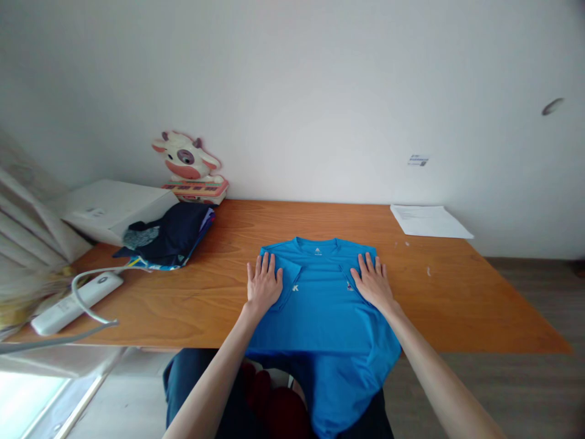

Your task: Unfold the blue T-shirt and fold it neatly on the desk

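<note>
A blue T-shirt (315, 311) lies front side up on the wooden table, its collar toward the wall. Both sleeves are folded inward over the chest, and the lower part hangs over the front edge onto my lap. My left hand (264, 283) rests flat on the left folded sleeve, fingers stretched out. On the right folded sleeve, my right hand (372, 283) presses flat with its fingers spread. Small white prints show on the chest near each sleeve, and a small logo sits inside the collar.
Folded dark clothes (176, 228) are stacked at the left beside a white box (123, 204). Behind them stands a cow-shaped toy keyboard (189, 167). A white power strip (77, 303) with a cable lies at the left front. Paper sheets (429, 221) lie at the back right of the table (457, 305).
</note>
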Tool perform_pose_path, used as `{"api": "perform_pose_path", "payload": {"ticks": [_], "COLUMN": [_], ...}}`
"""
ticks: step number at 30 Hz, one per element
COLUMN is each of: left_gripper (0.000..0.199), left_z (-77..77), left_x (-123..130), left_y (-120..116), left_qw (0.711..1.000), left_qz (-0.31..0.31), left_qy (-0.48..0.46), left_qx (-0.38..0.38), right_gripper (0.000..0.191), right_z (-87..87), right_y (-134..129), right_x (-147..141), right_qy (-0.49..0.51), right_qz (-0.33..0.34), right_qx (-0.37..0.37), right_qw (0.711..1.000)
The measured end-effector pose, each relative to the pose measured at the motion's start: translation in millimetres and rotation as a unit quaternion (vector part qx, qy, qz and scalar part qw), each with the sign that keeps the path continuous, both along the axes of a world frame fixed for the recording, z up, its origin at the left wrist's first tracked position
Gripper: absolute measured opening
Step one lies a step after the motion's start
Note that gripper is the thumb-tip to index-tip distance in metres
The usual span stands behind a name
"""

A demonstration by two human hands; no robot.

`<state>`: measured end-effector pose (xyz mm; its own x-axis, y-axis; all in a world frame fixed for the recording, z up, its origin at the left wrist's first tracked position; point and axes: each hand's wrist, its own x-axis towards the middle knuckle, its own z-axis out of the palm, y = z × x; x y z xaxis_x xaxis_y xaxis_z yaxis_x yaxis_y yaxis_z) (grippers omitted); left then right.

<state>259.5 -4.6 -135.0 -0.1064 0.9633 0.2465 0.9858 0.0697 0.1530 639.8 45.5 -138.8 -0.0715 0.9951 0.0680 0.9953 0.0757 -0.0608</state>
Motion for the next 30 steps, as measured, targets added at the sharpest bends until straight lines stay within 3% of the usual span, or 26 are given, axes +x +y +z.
{"api": "perform_pose_path", "payload": {"ticks": [11,14,19,26,30], "left_gripper": [0.073,0.074,0.075,0.073,0.073], "left_z": [-3.3,-5.6,-10.1,-8.5,-1.6], "left_x": [-13.9,-14.8,-21.8,-40.2,-29.9], "left_y": [11.3,11.9,13.2,18.3,18.7], "left_qw": [0.999,0.999,0.999,0.999,0.999], "left_qz": [0.030,0.034,0.047,0.051,0.041], "left_qy": [-0.014,-0.014,-0.018,-0.008,0.006], "left_qx": [-0.006,-0.003,0.004,0.002,0.027], "right_gripper": [0.087,0.091,0.088,0.099,0.090], "right_z": [6.8,11.9,10.7,5.4,8.7], "right_y": [21.7,22.0,18.2,30.3,26.3], "right_x": [18.6,15.6,3.0,3.7,-6.4], "right_qy": [0.001,-0.008,0.003,-0.004,-0.008], "right_qz": [-0.062,-0.052,0.021,-0.043,-0.004], "right_qx": [-0.032,-0.034,-0.021,-0.019,0.027], "right_qw": [0.998,0.998,1.000,0.999,1.000]}}
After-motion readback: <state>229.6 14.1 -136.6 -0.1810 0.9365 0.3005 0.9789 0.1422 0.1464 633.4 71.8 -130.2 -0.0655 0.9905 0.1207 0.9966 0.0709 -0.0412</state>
